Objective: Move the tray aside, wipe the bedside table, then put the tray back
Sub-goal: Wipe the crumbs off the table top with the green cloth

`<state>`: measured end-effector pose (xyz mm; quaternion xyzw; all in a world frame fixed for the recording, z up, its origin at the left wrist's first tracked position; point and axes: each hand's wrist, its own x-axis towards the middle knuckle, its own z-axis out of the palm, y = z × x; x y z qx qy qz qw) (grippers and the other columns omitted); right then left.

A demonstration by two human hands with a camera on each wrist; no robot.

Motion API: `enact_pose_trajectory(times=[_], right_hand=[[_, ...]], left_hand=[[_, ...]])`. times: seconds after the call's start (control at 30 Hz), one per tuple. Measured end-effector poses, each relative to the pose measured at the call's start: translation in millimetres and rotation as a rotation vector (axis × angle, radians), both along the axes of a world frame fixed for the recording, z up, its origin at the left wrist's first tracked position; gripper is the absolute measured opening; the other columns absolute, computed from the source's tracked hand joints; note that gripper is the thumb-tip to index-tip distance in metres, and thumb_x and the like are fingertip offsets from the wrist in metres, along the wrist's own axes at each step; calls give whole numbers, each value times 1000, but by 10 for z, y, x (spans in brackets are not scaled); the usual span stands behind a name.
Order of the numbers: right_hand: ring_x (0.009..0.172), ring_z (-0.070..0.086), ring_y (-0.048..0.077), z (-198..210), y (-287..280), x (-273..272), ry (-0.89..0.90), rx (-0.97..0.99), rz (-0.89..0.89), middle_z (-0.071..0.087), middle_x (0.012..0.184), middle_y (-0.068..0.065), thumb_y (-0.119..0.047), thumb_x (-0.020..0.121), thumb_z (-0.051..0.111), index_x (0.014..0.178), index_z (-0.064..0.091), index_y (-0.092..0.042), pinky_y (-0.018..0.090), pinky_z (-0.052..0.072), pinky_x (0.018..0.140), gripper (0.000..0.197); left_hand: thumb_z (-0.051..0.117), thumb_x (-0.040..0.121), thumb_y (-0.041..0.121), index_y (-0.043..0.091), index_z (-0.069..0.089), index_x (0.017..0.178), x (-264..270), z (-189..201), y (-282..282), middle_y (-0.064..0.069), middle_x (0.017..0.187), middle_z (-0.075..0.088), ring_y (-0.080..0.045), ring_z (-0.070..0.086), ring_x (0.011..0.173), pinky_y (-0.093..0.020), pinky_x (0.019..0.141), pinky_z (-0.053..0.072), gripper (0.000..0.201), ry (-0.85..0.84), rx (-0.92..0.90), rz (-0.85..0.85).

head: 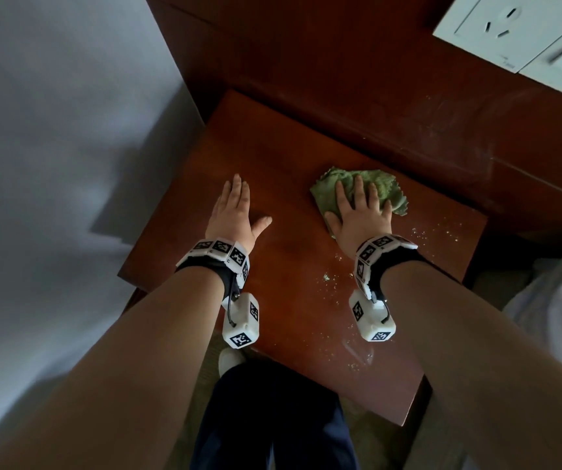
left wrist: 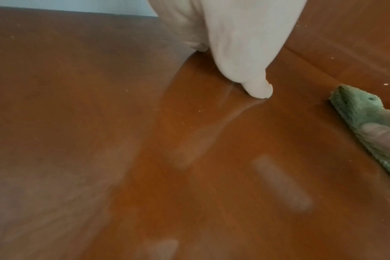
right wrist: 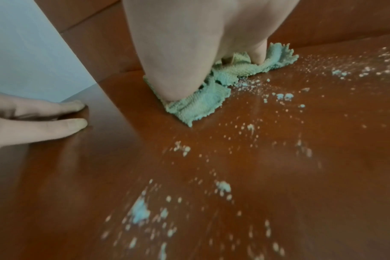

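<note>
The reddish-brown bedside table [head: 293, 300] fills the middle of the head view. My right hand [head: 360, 212] lies flat with straight fingers on a crumpled green cloth [head: 384, 184] and presses it onto the tabletop towards the back right. In the right wrist view the cloth [right wrist: 203, 100] bunches under my palm. My left hand [head: 235, 208] rests flat on the bare wood at the left, fingers straight, holding nothing; its thumb [left wrist: 258, 88] touches the surface. Pale crumbs [right wrist: 140, 211] are scattered over the table in front of and right of the cloth. No tray is in view.
A white bed [head: 52, 164] borders the table's left side. A dark wooden headboard panel [head: 357, 79] rises behind it, with a white wall socket plate [head: 510, 32] at the top right. My dark trousers [head: 269, 418] and a white shoe stand at the table's front edge.
</note>
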<state>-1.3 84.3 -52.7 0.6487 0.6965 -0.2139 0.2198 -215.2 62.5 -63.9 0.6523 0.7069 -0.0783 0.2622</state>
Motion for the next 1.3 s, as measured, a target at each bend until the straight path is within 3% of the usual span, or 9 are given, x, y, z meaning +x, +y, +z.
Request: enact_pose_trajectory(times=[0.23,0.7,1.3], right_hand=[[146,-9,31,-17,-339,-156,-7,8,40,-16,159,7,-50,98,13,149,-11,-27,56,4,116,61],[146,-13,30,-43,-1015,-532,19,8,59,-17,158,5,-51,98,11,149,-11,-29,57,0,116,60],[146,-12,30,-82,-1793,-697,69,29,330,-14,159,5,-52,98,13,149,-9,-30,60,-2,114,60]], left_hand=[[42,93,52,10,5,151,-89,-6,-46,-4,161,-4,-21,-2,149,-34,122,8,80,-7,17,-73],[33,97,48,15,2,151,-314,18,-485,0,161,-9,-20,-5,149,-34,122,5,71,13,-31,-250],[28,100,42,20,5,151,-363,-30,-898,4,161,-7,-21,-5,149,-35,122,4,61,-21,0,-212]])
